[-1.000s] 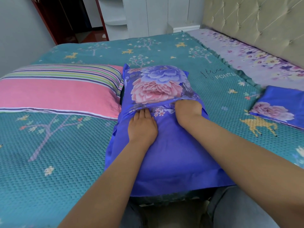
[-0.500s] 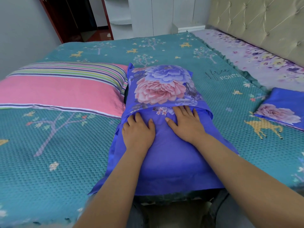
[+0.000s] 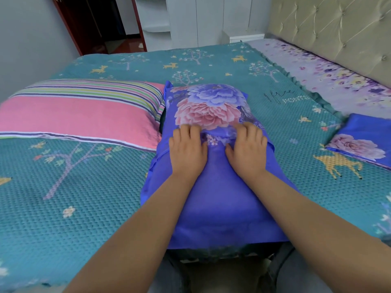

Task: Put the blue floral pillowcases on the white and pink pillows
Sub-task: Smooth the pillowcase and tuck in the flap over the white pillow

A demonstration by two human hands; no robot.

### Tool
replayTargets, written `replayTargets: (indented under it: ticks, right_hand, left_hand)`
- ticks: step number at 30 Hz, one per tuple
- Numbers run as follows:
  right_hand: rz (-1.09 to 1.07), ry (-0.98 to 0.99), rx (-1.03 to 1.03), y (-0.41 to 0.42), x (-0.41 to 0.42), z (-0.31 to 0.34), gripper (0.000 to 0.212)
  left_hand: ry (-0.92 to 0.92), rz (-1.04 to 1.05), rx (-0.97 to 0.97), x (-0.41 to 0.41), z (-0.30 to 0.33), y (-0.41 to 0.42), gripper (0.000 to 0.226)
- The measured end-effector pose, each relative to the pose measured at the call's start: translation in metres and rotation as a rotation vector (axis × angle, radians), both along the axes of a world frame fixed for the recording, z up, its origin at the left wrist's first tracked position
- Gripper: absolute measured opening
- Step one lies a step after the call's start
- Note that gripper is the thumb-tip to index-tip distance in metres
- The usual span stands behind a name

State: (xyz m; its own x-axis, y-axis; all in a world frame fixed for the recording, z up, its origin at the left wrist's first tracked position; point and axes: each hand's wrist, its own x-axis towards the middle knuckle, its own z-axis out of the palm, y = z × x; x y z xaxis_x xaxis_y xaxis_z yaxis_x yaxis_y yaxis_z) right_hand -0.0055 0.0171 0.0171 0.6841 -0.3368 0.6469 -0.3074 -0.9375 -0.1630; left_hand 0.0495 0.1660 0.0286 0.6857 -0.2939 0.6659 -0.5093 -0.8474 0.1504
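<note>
A blue floral pillowcase [image 3: 213,199] with a pillow inside lies lengthways on the bed in front of me, its big pink and purple flowers at the far end. My left hand [image 3: 187,152] and my right hand [image 3: 248,151] lie side by side on it, palms down, with fingertips at the edge of the fabric flap across its middle. The fingers look slightly bent; whether they pinch the flap is unclear. A pink pillow with striped bands [image 3: 80,115] lies to the left, touching the pillowcase. A second blue floral pillowcase [image 3: 364,142], folded flat, lies at the right.
The bed carries a teal quilted cover [image 3: 74,197] with trees and deer. A purple floral sheet [image 3: 330,81] runs along the beige tufted headboard [image 3: 338,28] at the right. White cabinets [image 3: 203,17] and a dark doorway stand beyond the bed's far side.
Both hands have slid forward along the pillowcase toward the flower end, up to the flap's edge. The right hand, tucked under the flap a second ago, now lies on top.
</note>
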Motion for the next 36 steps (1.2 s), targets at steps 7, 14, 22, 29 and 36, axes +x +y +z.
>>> replayTargets:
  ticks: [7, 14, 22, 29, 36]
  right_hand:
    - [0.093, 0.329, -0.079, 0.003, 0.046, 0.044, 0.036]
    - [-0.114, 0.247, 0.185, -0.071, -0.005, 0.036, 0.034]
    - [-0.258, 0.354, 0.705, -0.093, -0.038, -0.014, 0.033]
    - [-0.169, 0.253, 0.834, -0.098, -0.025, -0.010, 0.025]
    - [-0.242, 0.332, 0.697, -0.097, -0.039, -0.020, 0.033]
  left_hand:
    - [-0.015, -0.065, 0.229, 0.051, 0.033, -0.014, 0.022]
    - [0.153, 0.015, -0.052, 0.044, 0.018, 0.053, 0.010]
    - [0.737, 0.182, -0.281, 0.048, -0.024, 0.093, 0.014]
    - [0.858, 0.258, -0.181, 0.050, -0.010, 0.099, 0.020]
    - [0.641, 0.326, -0.045, 0.033, -0.032, 0.111, 0.019]
